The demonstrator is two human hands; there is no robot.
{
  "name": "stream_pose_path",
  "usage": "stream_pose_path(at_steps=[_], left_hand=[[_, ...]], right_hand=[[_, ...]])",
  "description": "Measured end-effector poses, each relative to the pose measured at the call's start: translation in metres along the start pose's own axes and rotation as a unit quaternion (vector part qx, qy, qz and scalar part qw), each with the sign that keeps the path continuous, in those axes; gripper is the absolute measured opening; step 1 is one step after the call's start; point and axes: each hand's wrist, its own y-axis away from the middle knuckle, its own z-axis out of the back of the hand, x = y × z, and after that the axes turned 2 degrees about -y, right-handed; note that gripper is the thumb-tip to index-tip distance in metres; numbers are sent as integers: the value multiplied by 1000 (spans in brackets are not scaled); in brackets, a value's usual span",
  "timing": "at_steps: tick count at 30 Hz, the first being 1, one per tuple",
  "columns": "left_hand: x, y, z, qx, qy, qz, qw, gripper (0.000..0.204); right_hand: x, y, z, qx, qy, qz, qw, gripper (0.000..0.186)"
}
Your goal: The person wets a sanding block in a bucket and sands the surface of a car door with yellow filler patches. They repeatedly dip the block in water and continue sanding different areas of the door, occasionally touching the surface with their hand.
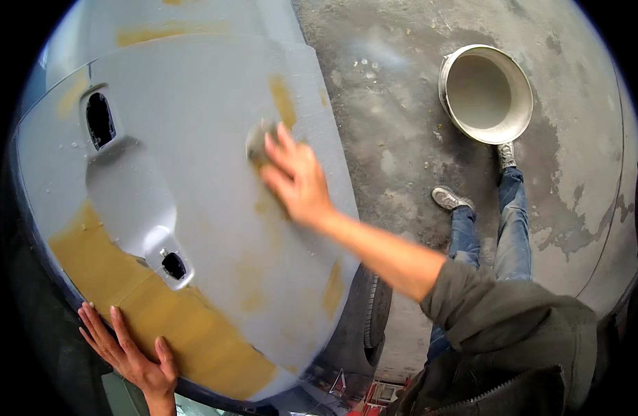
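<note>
A grey car door panel (215, 139) with yellow-brown filler patches (159, 312) spreads across the left half of the view. My right hand (296, 177) presses a grey sanding pad (258, 141) against the panel, fingers bent over it; both are slightly blurred, and part of the pad is hidden under the hand. My left hand (133, 355) lies open with fingers spread at the panel's near left edge, touching the large filler patch. Between the hands sit the scooped handle recess (135, 194) and two dark openings (100, 120). Water drops dot the surface.
A round pale bucket (519, 104) of cloudy grey water stands on the stained concrete floor (395, 139) at the right, close by my shoes (452, 199). Below the panel's right edge a tyre (378, 312) shows. Red items (378, 396) lie at the bottom.
</note>
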Motion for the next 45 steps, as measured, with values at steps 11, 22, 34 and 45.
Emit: stream_pose_path(at_steps=[11, 22, 34, 45], left_hand=[[2, 1, 7, -4, -24, -4, 1000, 65], [4, 2, 2, -14, -27, -11, 999, 65], [3, 2, -1, -10, -10, -10, 1000, 65], [2, 5, 5, 1, -26, 3, 1000, 66]], right_hand=[[-22, 45, 10, 38, -46, -58, 997, 54], [-34, 45, 7, 27, -29, -101, 994, 55], [-10, -2, 9, 56, -31, 82, 995, 51], [20, 10, 6, 76, -35, 88, 993, 52]])
